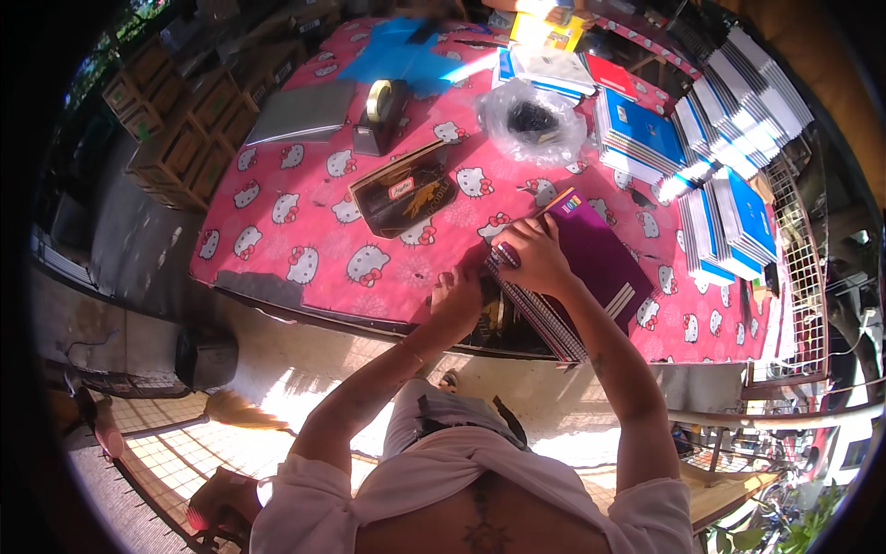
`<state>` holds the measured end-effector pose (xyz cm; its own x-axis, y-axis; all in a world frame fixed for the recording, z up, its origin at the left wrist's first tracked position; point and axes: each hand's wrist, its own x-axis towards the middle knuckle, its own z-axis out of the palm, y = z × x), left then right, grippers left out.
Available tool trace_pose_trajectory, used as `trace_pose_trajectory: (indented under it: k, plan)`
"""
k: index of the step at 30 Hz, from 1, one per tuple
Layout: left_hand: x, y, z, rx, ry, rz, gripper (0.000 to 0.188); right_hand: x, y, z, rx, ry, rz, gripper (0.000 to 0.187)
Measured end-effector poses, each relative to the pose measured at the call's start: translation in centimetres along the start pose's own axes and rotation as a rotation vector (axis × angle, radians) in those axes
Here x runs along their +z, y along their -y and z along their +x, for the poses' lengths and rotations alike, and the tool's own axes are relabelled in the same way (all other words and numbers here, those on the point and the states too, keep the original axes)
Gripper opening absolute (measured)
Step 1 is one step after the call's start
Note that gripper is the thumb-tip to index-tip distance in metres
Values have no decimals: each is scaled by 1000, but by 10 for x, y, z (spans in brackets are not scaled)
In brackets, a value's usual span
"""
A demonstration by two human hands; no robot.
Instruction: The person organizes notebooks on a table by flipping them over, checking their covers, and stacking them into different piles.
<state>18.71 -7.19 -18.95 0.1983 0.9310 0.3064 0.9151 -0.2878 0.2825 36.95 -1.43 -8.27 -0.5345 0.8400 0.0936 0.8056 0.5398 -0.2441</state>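
Stack of purple spiral notebooks (600, 245) sits at the near edge of the table, right of centre, lying at a slant, wire bindings toward the left. Right hand (533, 256) is gripping it at the upper-left corner, fingers bent over the bound edge. Left hand (457, 300) is just left of the bindings, fingers curled, by a dark gold-printed piece (498, 319) that shows at the stack's lower left; can't tell whether it grips anything. Up and left of the hands: black-and-gold package (401, 194), lying tilted, apart from both. Beyond it, a tape dispenser (374, 125) with a roll on it, a flat grey stack (300, 113) to its left, blue sheeting (397, 60) behind. Crumpled clear plastic (498, 115) lies past the notebooks, something dark inside, unreadable. Blue-covered books (641, 125) are stacked right of that, more piles (743, 222) along the right side, a red book (609, 76) farther back. At the far edge another person's hands (560, 13) are at a yellow item (544, 34). All on a pink cat-print cover (305, 263). Brown cartons (189, 120) piled off the left side.
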Motion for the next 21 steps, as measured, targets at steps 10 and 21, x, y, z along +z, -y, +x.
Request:
trace_pose_trajectory:
  k: [10, 21]
  plan:
    - [-35, 50, 7, 11, -118, 211, 52, -69, -240, -129, 748, -101, 1038, 44]
    - [26, -77, 4, -698, 529, -1512, 92, 24, -210, -252, 1089, 207, 1036, 46]
